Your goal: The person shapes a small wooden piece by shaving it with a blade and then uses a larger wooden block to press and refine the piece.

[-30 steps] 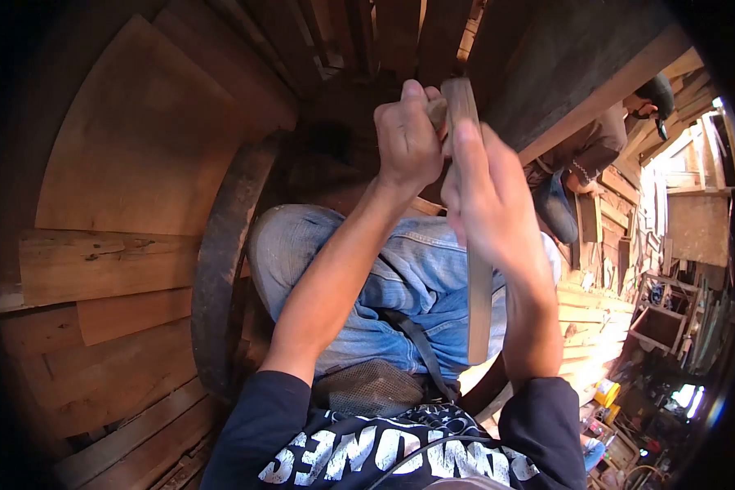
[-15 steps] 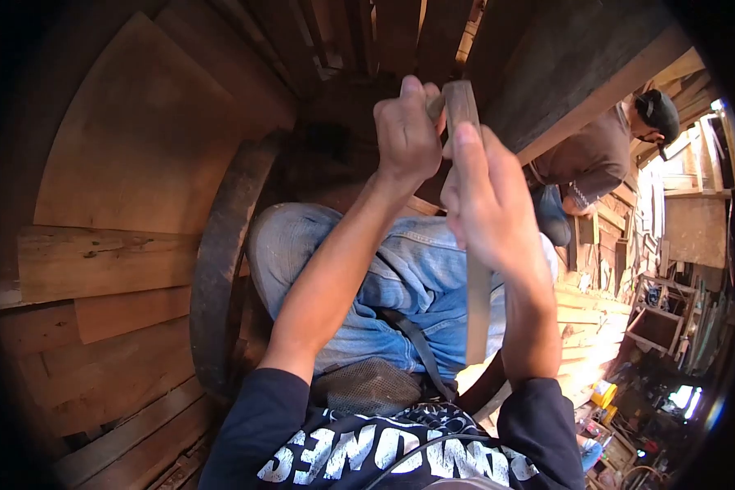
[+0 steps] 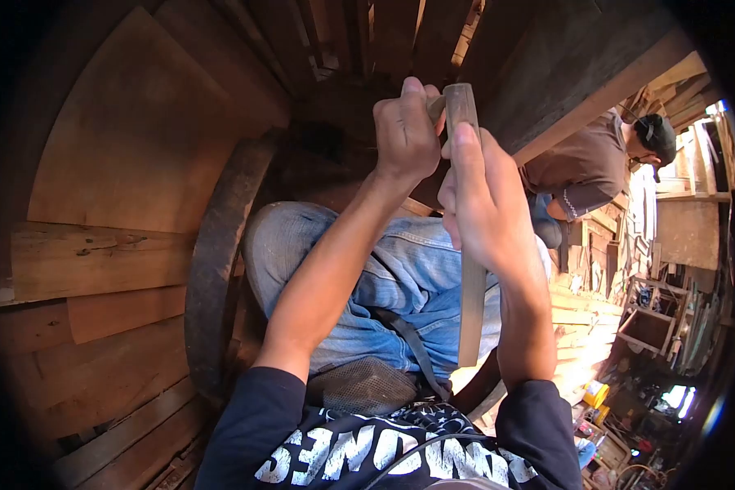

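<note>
A long narrow wooden strip (image 3: 469, 318) stands nearly upright in front of me, above my lap in blue jeans (image 3: 400, 278). My right hand (image 3: 478, 204) is wrapped around the strip's upper half, with the index finger laid along it. At the strip's top end (image 3: 461, 104) my left hand (image 3: 407, 135) is closed, gripping a small tool or the strip itself; which one is hidden by the fingers.
Wide wooden boards (image 3: 114, 261) lie to my left, with a dark curved wooden piece (image 3: 212, 269) beside my leg. Upright planks stand ahead. Another person in a brown shirt (image 3: 584, 167) crouches at the right among stacked timber and frames (image 3: 649, 327).
My hands and the strip have stayed almost still, shifting slightly left. The person on the right has leaned further over and moved a little up in view.
</note>
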The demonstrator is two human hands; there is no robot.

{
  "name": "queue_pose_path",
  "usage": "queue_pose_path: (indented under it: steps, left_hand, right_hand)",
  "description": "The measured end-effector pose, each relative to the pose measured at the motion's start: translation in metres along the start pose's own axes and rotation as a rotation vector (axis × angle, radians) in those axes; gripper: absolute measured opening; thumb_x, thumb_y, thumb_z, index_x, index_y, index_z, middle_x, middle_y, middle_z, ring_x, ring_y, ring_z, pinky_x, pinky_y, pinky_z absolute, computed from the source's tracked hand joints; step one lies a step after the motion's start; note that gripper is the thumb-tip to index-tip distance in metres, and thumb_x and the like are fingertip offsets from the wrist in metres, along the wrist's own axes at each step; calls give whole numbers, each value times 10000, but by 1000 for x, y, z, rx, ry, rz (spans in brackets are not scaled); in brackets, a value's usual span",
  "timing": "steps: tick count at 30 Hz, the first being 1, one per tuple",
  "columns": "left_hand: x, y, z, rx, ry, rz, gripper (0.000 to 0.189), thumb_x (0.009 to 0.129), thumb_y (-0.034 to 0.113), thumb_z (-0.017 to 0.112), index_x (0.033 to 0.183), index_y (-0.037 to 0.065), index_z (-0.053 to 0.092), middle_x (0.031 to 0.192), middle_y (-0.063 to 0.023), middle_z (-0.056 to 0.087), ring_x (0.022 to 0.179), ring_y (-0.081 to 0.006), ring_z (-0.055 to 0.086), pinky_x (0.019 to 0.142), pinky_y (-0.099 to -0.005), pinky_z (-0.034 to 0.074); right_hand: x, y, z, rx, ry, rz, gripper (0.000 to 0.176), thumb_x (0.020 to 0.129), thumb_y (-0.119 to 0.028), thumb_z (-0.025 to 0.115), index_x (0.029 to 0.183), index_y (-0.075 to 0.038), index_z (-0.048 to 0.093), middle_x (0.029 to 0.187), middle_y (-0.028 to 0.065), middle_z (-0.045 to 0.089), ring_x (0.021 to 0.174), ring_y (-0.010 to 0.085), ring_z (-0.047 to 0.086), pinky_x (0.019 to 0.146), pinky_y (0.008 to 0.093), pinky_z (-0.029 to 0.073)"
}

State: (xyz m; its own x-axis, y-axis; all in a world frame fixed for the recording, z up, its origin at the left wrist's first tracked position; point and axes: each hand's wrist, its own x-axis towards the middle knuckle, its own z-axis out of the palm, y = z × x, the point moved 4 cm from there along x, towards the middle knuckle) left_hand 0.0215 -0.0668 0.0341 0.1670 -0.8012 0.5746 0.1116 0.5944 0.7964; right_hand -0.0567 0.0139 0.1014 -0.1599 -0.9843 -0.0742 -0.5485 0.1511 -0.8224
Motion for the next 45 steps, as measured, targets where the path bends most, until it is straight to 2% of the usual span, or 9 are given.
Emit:
queue_pose_path:
  steps: [22,27,29,30,32,36,39,43,45]
  left_hand:
    - [-1,-3,-3,-120,6,-140,467,988,204,268,605,15,457,494,-91,485,421,-214,515,440,-336,374]
    - [-9,-4,-1,-100,19,-156,459,991,213,270,615,15,443,500,-88,492,435,-201,526,439,-337,373]
    - [-7,3,-5,238,79,164,452,990,211,269,617,16,433,503,-88,490,439,-204,525,444,-335,374]
    - [0,-9,-5,-117,5,-162,463,990,211,272,615,8,454,506,-97,500,446,-222,538,450,-350,384]
    - [6,-5,-7,-19,10,-109,475,991,215,271,610,7,463,504,-100,502,440,-227,532,450,-352,386]
    - [-6,-1,-2,-76,4,-150,488,988,215,271,596,2,469,494,-104,494,428,-220,505,452,-343,383]
    - [6,-5,-5,-94,3,-183,489,984,205,271,589,0,475,493,-111,501,442,-223,531,460,-353,393]
    - [-5,0,-3,-33,-1,-132,508,988,218,264,574,11,472,495,-103,504,432,-217,525,462,-357,396]
    - [2,-2,-4,-160,0,-182,513,992,226,269,580,6,482,506,-111,517,438,-242,537,470,-368,400]
  right_hand:
    - [12,3,7,-23,17,-63,471,995,-342,387,866,88,527,785,322,583,852,487,589,721,474,456]
    - [13,-8,5,116,-44,111,439,1000,-321,384,886,75,537,784,308,593,847,456,609,735,460,462]
    - [13,-4,6,172,-64,217,431,998,-316,390,886,71,542,787,303,597,844,447,615,732,455,463]
    - [7,-2,9,109,-30,78,437,997,-322,391,886,72,544,780,294,599,832,431,622,727,451,465]
    - [6,4,8,43,6,-36,457,993,-339,391,887,75,550,769,280,601,817,411,630,722,446,468]
    - [16,-2,4,97,-77,220,479,989,-361,391,870,76,546,761,278,604,801,418,630,707,448,470]
    - [15,-2,8,-45,26,-80,500,987,-376,384,849,81,536,707,267,595,735,407,636,662,452,475]
    - [16,-1,5,92,-47,233,497,989,-364,379,854,89,533,787,334,582,860,487,589,737,479,463]
    - [24,4,10,31,-16,-65,395,1012,-407,360,905,-44,472,528,-16,394,368,73,375,340,238,319]
